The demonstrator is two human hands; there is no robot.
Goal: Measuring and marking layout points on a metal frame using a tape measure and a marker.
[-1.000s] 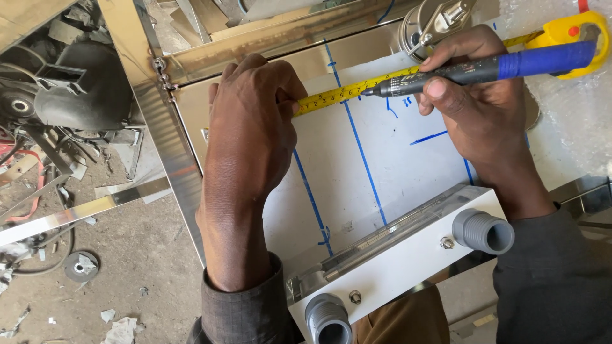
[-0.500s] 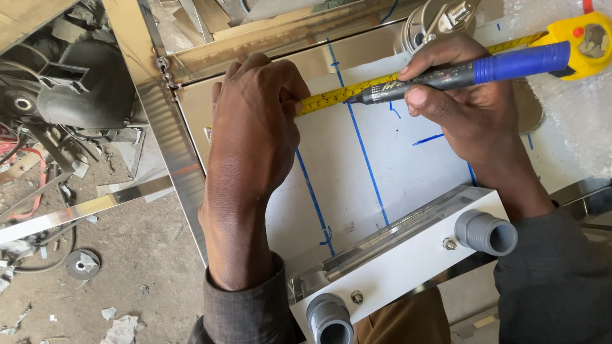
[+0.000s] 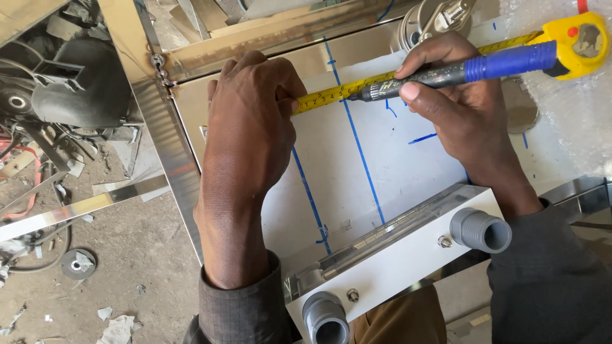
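View: looking down from the head at two bare hands working on a white panel (image 3: 395, 172) framed by shiny steel.
Left hand: the left hand (image 3: 252, 127) lies palm down on the panel, its fingers curled, pressing the free end of a tape (image 3: 338, 94) flat against the surface.
Tape: a yellow measuring strip runs from under the left fingertips up and to the right, across the panel, to its yellow case (image 3: 577, 44) near the top right corner.
Right hand: the right hand (image 3: 459, 108) pinches a marker (image 3: 459, 70) between thumb and fingers — grip pressed tight round the barrel.
Marker: dark barrel with a blue rear part, lying almost along the tape; its tip touches the panel just beside the tape's lower edge, near a long blue line (image 3: 360, 146).
Panel marks: two long blue lines run down the white face, with a few short blue strokes to the right.
Near edge: a white block (image 3: 395, 271) with two grey pipe stubs (image 3: 481, 229) sits across the panel's near side — between the two sleeves.
Floor: at left, dusty ground with metal scrap (image 3: 70, 95) and a steel strip (image 3: 76, 210).
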